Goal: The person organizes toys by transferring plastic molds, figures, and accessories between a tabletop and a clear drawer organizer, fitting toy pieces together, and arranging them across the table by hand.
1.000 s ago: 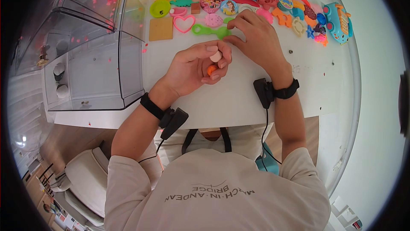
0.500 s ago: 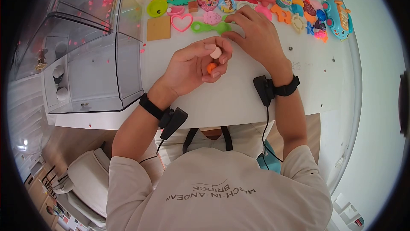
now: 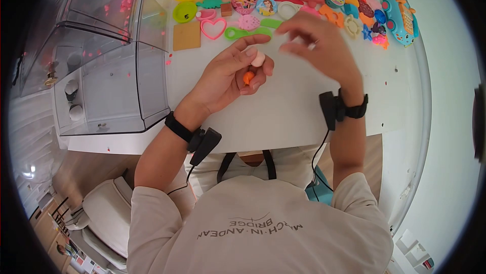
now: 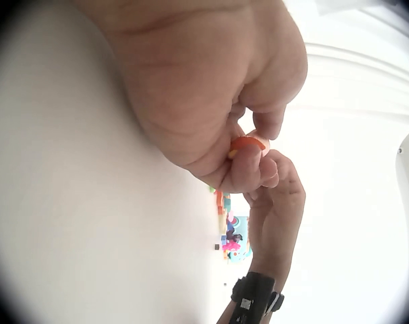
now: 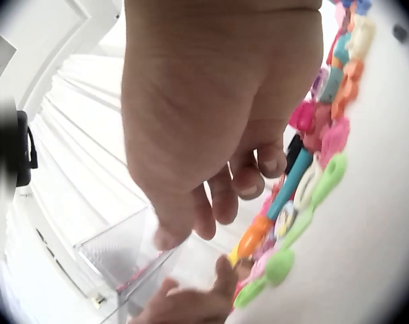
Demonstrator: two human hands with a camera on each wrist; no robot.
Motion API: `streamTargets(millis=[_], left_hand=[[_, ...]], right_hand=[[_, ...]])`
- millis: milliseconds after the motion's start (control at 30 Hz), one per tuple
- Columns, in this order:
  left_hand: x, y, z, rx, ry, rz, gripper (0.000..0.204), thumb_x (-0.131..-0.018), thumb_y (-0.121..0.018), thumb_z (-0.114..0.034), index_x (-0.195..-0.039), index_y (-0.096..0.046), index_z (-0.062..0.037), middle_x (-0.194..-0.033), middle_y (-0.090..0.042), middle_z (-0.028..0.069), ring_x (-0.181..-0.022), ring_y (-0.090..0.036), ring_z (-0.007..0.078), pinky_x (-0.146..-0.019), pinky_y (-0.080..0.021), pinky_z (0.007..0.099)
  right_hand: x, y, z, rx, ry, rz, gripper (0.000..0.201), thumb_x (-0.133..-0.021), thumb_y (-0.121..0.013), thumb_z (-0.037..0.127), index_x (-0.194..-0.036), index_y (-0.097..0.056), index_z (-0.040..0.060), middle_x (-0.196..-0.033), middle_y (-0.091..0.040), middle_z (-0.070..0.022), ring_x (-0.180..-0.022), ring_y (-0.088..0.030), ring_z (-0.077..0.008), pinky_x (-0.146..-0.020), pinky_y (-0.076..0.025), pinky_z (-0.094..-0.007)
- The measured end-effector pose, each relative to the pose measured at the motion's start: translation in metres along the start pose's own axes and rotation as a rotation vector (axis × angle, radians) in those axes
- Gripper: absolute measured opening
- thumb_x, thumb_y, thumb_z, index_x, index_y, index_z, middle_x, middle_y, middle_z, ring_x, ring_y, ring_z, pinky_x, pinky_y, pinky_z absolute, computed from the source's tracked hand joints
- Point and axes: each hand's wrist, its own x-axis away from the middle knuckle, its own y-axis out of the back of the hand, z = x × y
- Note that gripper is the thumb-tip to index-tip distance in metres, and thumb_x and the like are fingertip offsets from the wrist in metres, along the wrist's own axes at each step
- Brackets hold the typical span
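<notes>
My left hand (image 3: 220,76) is palm up over the white table, its thumb against a small pale pink lump (image 3: 258,59). A small orange piece (image 3: 248,77) sits under its curled lower fingers; the left wrist view shows this orange piece (image 4: 248,143) with a bit of yellow beside it. To the right, my right hand (image 3: 326,46) is raised and blurred, its fingers loosely bent and parted from the thumb. In the right wrist view, nothing shows between the fingers of this right hand (image 5: 218,135). Nearest the hands lies a light green spoon-shaped toy (image 3: 245,34).
Colourful toys line the far side of the table (image 3: 283,117), among them a pink heart frame (image 3: 213,29), a tan square (image 3: 187,37) and a blue toy phone (image 3: 401,21). A clear plastic case (image 3: 109,92) with an open lid stands at the left.
My right hand has moved right and back from the green toy, uncovering its end. The left index finger has straightened out, while the pale lump and orange piece stay in that hand.
</notes>
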Motion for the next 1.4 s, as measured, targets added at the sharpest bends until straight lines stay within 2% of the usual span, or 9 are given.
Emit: streamTargets(millis=[33,100,200,633,733,800,1000,1233,1400], left_hand=[[0.0,-0.003,0.0,-0.043,-0.007,-0.039,0.043,-0.11,-0.048,-0.031,-0.141,-0.042,-0.0015,-0.095,-0.06,0.0103,-0.063,-0.049,0.0126,-0.05,-0.035,0.0241],[0.0,-0.004,-0.001,-0.049,0.022,-0.022,0.043,-0.11,-0.048,-0.031,-0.141,-0.041,-0.0021,-0.093,-0.061,0.0107,-0.062,-0.049,0.0125,-0.05,-0.035,0.0238],[0.001,-0.004,-0.001,-0.059,0.063,-0.002,0.041,-0.11,-0.049,-0.032,-0.139,-0.042,-0.0033,-0.091,-0.062,0.0108,-0.06,-0.048,0.0123,-0.05,-0.035,0.0234],[0.002,-0.002,0.0,-0.083,0.085,-0.005,0.036,-0.11,-0.05,-0.036,-0.129,-0.046,-0.0068,-0.087,-0.061,0.0086,-0.059,-0.047,0.0111,-0.049,-0.034,0.0225],[0.002,-0.001,0.001,-0.108,0.071,-0.006,0.04,-0.108,-0.051,-0.043,-0.127,-0.046,-0.0084,-0.085,-0.06,0.0078,-0.059,-0.046,0.0106,-0.049,-0.033,0.0221],[0.003,-0.002,-0.001,-0.114,0.065,-0.006,0.042,-0.107,-0.051,-0.046,-0.127,-0.046,-0.0091,-0.084,-0.059,0.0069,-0.059,-0.046,0.0104,-0.049,-0.033,0.022],[0.004,0.001,0.001,-0.14,0.046,-0.027,0.048,-0.105,-0.052,-0.05,-0.13,-0.045,-0.0097,-0.084,-0.057,0.006,-0.061,-0.048,0.0105,-0.049,-0.031,0.0219],[0.001,-0.002,-0.001,-0.114,0.045,-0.027,0.041,-0.108,-0.048,-0.045,-0.129,-0.047,-0.0103,-0.091,-0.052,0.0067,-0.068,-0.048,0.0137,-0.052,-0.033,0.0244],[0.0,0.002,-0.001,-0.012,0.061,-0.03,0.035,-0.106,-0.051,-0.037,-0.128,-0.047,-0.0096,-0.094,-0.052,0.0069,-0.075,-0.05,0.0157,-0.058,-0.036,0.0263]], right_hand=[[0.002,0.009,-0.007,0.002,-0.002,-0.004,0.022,-0.087,-0.079,0.018,-0.106,-0.071,0.0108,-0.086,-0.063,-0.0037,-0.075,-0.06,-0.0184,-0.062,-0.047,-0.0328],[0.004,0.024,-0.019,0.447,-0.025,-0.159,0.022,-0.084,-0.08,0.019,-0.102,-0.07,0.0101,-0.087,-0.064,-0.0038,-0.077,-0.063,-0.0209,-0.065,-0.049,-0.0357],[0.008,0.023,-0.029,0.618,-0.138,-0.1,0.021,-0.082,-0.08,0.019,-0.098,-0.069,0.0097,-0.087,-0.065,-0.0033,-0.079,-0.066,-0.0231,-0.067,-0.05,-0.0381],[0.003,0.01,-0.035,0.623,-0.099,-0.156,0.016,-0.085,-0.077,0.018,-0.095,-0.069,0.0087,-0.089,-0.067,-0.0035,-0.079,-0.068,-0.0229,-0.068,-0.052,-0.0376],[0.001,0.008,-0.019,0.482,-0.014,-0.185,0.017,-0.086,-0.078,0.02,-0.097,-0.07,0.009,-0.086,-0.066,-0.0027,-0.076,-0.066,-0.019,-0.065,-0.05,-0.0344],[0.001,0.001,0.001,0.081,0.042,-0.058,0.024,-0.084,-0.081,0.014,-0.105,-0.071,0.0095,-0.084,-0.062,0.0004,-0.066,-0.052,-0.0118,-0.06,-0.041,-0.0277],[0.002,-0.027,0.024,-0.109,0.028,0.111,0.02,-0.084,-0.081,0.009,-0.102,-0.071,0.0079,-0.083,-0.062,0.0011,-0.069,-0.051,-0.0082,-0.062,-0.042,-0.0241],[0.003,-0.002,-0.003,-0.162,-0.051,0.117,0.017,-0.086,-0.078,0.016,-0.097,-0.07,0.0069,-0.076,-0.062,-0.0036,-0.067,-0.057,-0.016,-0.06,-0.046,-0.029],[0.002,-0.007,-0.009,0.169,-0.106,0.177,0.01,-0.089,-0.071,0.007,-0.098,-0.068,0.0039,-0.077,-0.063,-0.0035,-0.067,-0.058,-0.0144,-0.063,-0.046,-0.0269]])
